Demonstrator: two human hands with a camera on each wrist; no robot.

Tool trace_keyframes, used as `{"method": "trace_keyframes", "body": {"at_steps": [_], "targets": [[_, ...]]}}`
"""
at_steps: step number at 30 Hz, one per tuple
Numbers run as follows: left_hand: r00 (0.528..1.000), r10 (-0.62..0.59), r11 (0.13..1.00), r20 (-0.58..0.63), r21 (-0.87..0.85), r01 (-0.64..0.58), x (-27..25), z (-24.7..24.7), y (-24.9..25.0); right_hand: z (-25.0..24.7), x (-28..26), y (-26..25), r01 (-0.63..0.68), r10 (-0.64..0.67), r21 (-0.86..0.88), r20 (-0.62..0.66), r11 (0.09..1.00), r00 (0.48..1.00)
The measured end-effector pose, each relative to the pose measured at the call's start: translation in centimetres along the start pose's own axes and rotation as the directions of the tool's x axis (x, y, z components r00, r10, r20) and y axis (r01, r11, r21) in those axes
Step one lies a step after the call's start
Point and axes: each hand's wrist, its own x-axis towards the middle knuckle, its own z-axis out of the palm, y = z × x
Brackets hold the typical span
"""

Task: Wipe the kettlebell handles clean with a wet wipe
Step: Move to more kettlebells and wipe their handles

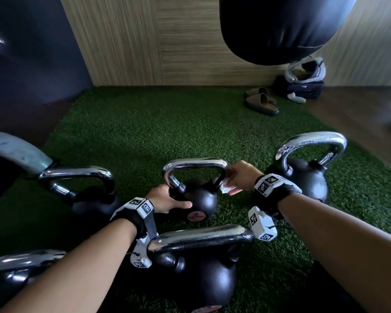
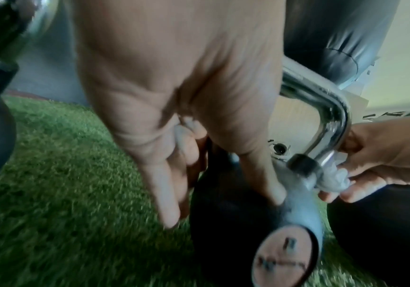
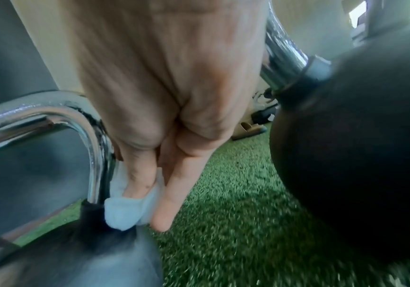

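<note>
Pinching crumpled white wipe [image 1: 225, 189] on chrome handle [image 1: 195, 164] | right fingers [image 3: 166, 194] | left hand [image 1: 165, 199] steadying round black kettlebell [image 1: 201, 199]

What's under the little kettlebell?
Green turf lies under and around the kettlebell. The left hand rests on the ball. The spot right beneath is covered.

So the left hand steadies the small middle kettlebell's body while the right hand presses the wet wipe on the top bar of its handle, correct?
Not quite. The right hand presses the wet wipe low on the handle's right leg, near where it joins the kettlebell, as the right wrist view shows. The left hand does steady the body.
</note>
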Motion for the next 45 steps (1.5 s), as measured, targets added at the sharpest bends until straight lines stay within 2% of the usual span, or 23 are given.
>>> {"method": "trace_keyframes", "body": {"at_steps": [2,4,5,7,8,9,11,13,16,18,23,25,27,29,30,31,33,34,36,38,41,44,45], "targets": [[0.99,-0.114,0.988,0.086,0.116,0.104,-0.4,-1.4,1.0,-0.6,-0.5,-0.7,-0.004,0.005,-0.093,0.009,0.996,1.0],[0.97,-0.234,0.934,0.071,0.294,0.204,-1.2,-3.9,2.5,-1.9,-0.9,-1.8,-0.018,0.01,-0.208,-0.038,0.978,0.999],[0.969,-0.248,0.905,-0.011,0.355,0.236,-1.7,-5.4,3.3,-2.8,-1.3,-2.5,-0.04,0.019,-0.246,-0.088,0.968,0.996],[0.946,-0.164,0.903,-0.279,0.343,0.258,-2.3,-8.8,4.7,-4.5,-2.3,-4.2,-0.067,0.002,-0.324,-0.197,0.944,0.98],[0.919,-0.083,0.942,-0.385,0.27,0.198,-2.5,-10.3,5.4,-5.2,-2.8,-5.1,-0.055,-0.029,-0.337,-0.239,0.94,0.971],[0.903,0.011,0.981,-0.43,0.18,0.074,-2.9,-11.5,6.4,-5.7,-3.2,-5.8,-0.019,-0.072,-0.325,-0.264,0.945,0.962],[0.904,0.16,0.979,-0.397,-0.055,-0.198,-3.9,-13.1,8.9,-6.3,-3.8,-7.4,0.116,-0.176,-0.219,-0.28,0.969,0.944],[0.929,0.227,0.902,-0.291,-0.297,-0.314,-5.1,-13.3,11.3,-6.1,-4.6,-9.1,0.275,-0.277,-0.051,-0.299,0.96,0.913],[0.955,0.275,0.775,-0.113,-0.561,-0.29,-5.8,-12.5,13.7,-5.2,-5.4,-11.6,0.443,-0.392,0.103,-0.319,0.89,0.863],[0.949,0.313,0.69,-0.029,-0.68,-0.248,-6.0,-11.7,14.2,-4.6,-5.3,-12.6,0.492,-0.432,0.11,-0.341,0.864,0.835],[0.941,0.338,0.543,-0.022,-0.812,-0.214,-5.5,-10.5,13.3,-3.3,-4.3,-12.8,0.528,-0.494,-0.083,-0.496,0.845,0.714],[0.942,0.332,0.517,-0.052,-0.825,-0.228,-5.2,-10.0,12.8,-2.9,-4.1,-12.3,0.542,-0.506,-0.077,-0.486,0.837,0.712],[0.949,0.296,0.55,-0.111,-0.792,-0.264,-4.6,-9.5,12.2,-3.0,-3.6,-11.1,0.531,-0.491,-0.012,-0.398,0.847,0.775],[0.926,0.26,0.706,-0.273,-0.601,-0.375,-4.0,-9.2,11.5,-3.3,-2.5,-9.2,0.499,-0.424,0.143,-0.362,0.855,0.83],[0.876,0.283,0.814,-0.391,-0.385,-0.435,-3.9,-9.1,11.1,-3.4,-1.9,-8.0,0.459,-0.356,0.211,-0.39,0.863,0.849],[0.806,0.349,0.873,-0.477,-0.147,-0.465,-4.1,-8.9,10.7,-3.5,-1.3,-6.7,0.395,-0.274,0.222,-0.429,0.892,0.861],[0.701,0.492,0.86,-0.515,0.166,-0.482,-4.7,-8.1,10.0,-3.5,-0.1,-3.8,0.185,-0.159,0.021,-0.427,0.983,0.89],[0.678,0.545,0.835,-0.493,0.241,-0.495,-5.0,-7.5,9.8,-3.0,0.2,-2.5,0.108,-0.128,-0.08,-0.324,0.991,0.937],[0.652,0.611,0.792,-0.449,0.335,-0.511,-5.4,-6.0,9.4,-1.5,0.7,-0.3,0.101,-0.109,-0.155,-0.046,0.983,0.993],[0.637,0.654,0.754,-0.407,0.407,-0.515,-5.5,-4.7,8.8,0.4,0.9,0.8,0.136,-0.127,-0.107,0.089,0.985,0.988],[0.589,0.719,0.684,-0.368,0.525,-0.507,-5.3,-3.5,7.6,3.0,1.6,1.6,0.176,-0.177,0.103,0.001,0.979,0.984],[0.633,0.553,0.833,-0.542,0.333,-0.442,-5.1,-4.7,5.4,4.2,1.9,2.4,0.182,-0.168,0.131,-0.111,0.974,0.98],[0.63,0.493,0.866,-0.599,0.269,-0.422,-5.2,-4.9,4.6,4.4,1.9,2.7,0.185,-0.171,0.115,-0.123,0.976,0.978]]}}
